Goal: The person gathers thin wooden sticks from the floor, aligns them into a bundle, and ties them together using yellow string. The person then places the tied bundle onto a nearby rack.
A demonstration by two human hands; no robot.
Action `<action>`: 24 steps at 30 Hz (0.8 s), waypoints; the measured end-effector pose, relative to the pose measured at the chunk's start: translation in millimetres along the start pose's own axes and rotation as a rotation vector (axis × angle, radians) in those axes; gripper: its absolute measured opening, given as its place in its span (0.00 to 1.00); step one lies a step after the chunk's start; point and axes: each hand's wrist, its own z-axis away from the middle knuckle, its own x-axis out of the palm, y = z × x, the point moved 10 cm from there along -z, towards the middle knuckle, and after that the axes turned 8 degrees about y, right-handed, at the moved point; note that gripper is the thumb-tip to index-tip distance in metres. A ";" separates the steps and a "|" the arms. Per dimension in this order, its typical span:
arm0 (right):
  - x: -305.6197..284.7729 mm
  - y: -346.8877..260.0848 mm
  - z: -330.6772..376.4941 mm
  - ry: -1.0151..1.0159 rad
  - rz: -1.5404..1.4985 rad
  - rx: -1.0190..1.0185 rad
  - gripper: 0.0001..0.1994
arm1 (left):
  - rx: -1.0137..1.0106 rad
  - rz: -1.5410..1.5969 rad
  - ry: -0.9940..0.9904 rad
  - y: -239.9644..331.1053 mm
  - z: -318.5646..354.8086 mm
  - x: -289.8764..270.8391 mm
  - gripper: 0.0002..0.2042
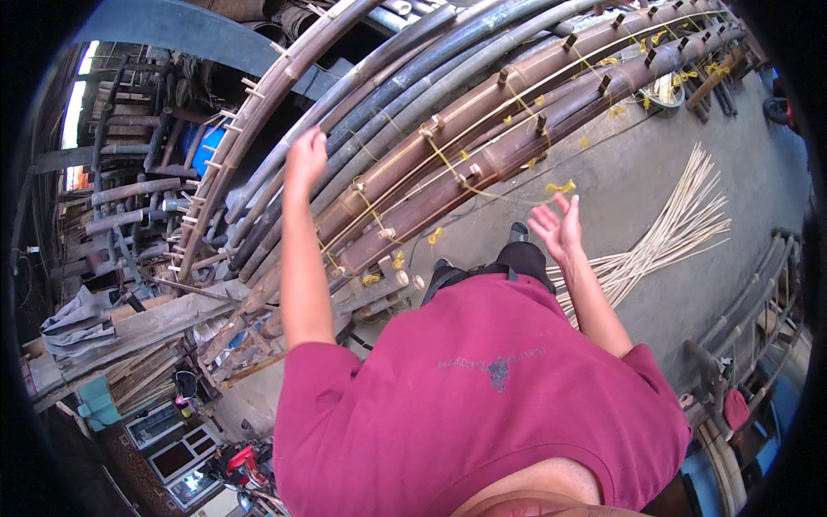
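My left hand (307, 158) is raised over the long bamboo poles on the left, its fingers curled in. Whatever it may hold is hidden. My right hand (560, 228) is out to the right with spread fingers, close to a loose yellow tie strip (515, 202) that hangs from the bound poles. Between my hands run two thick brown bamboo poles (504, 153), side by side. Short pegs (540, 124) stick out of them, and yellow ties (441, 155) wrap across them. A thin pale strip (405, 196) lies along their length.
Grey bamboo poles (392, 103) lie behind the brown ones. A curved pole with pale pegs (254, 112) stands at the left. A bundle of thin pale sticks (668, 233) rests on the concrete floor (758, 164) at the right. Another pole rack (749, 319) stands at the far right.
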 end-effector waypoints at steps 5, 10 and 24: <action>85.9 179.3 90.9 -0.601 0.364 0.545 0.35 | -0.101 0.026 -0.304 -15.3 152.5 41.7 0.14; 164.8 241.0 132.6 -0.413 0.044 0.489 0.15 | -0.085 0.056 -0.172 19.5 178.2 49.5 0.17; 409.2 175.8 119.3 -0.799 1.654 -1.121 0.29 | -0.088 0.471 -0.333 -25.2 166.2 95.0 0.20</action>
